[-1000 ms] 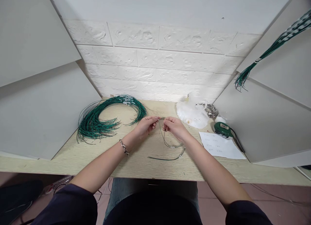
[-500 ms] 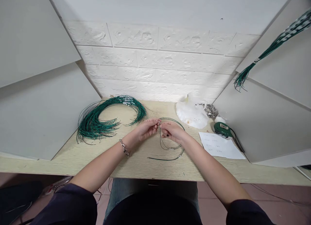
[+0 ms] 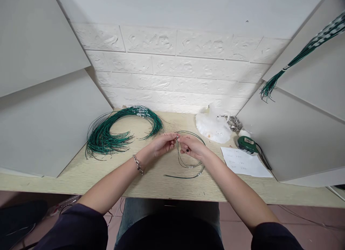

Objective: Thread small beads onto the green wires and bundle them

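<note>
My left hand (image 3: 164, 143) and my right hand (image 3: 192, 146) meet fingertip to fingertip above the table. Both are pinched at one end of a thin green wire (image 3: 201, 138); the exact spot between the fingertips is too small to make out. From there the wire curls in a loop under and around my right hand, with its loose end lying toward the table's front. Small white beads (image 3: 199, 173) sit on the loop's lower right part. Left of my hands lies a curved bundle of green wires (image 3: 105, 136), with white beads at its top.
On the right are a white plastic bag (image 3: 212, 126), a pile of small silvery pieces (image 3: 235, 124), a green tape measure (image 3: 247, 145) and a paper with handwriting (image 3: 244, 163). Another wire bundle (image 3: 299, 55) hangs at upper right. Grey panels (image 3: 67, 117) flank the table; a white brick-patterned wall (image 3: 161, 64) closes the back.
Almost nothing differs. My fingertips have shifted very slightly while keeping their pinch, and the whole view has moved a touch.
</note>
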Demonstrator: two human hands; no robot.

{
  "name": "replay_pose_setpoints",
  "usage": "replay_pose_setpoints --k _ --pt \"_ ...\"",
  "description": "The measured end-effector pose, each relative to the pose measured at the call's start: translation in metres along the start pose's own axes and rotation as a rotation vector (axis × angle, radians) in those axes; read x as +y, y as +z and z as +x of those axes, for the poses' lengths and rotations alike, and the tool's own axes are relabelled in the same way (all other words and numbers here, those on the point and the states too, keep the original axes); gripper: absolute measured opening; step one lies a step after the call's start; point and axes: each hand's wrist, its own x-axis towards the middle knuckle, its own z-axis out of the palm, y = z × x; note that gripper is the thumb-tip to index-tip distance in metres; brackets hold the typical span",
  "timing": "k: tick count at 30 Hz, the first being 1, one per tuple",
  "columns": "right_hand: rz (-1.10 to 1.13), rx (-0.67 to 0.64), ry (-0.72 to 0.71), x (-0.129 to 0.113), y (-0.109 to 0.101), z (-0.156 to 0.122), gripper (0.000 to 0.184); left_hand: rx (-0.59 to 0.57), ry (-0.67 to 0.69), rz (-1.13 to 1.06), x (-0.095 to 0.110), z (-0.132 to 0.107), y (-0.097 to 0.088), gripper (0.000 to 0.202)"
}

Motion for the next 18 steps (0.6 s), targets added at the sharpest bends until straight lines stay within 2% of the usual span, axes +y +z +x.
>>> replay_pose_setpoints --k 18 --pt "0.088 -0.005 -0.011 0.0030 0.0010 0.0021 0.020 0.026 0.000 -0.033 0.0030 -0.0026 0.0053 0.008"
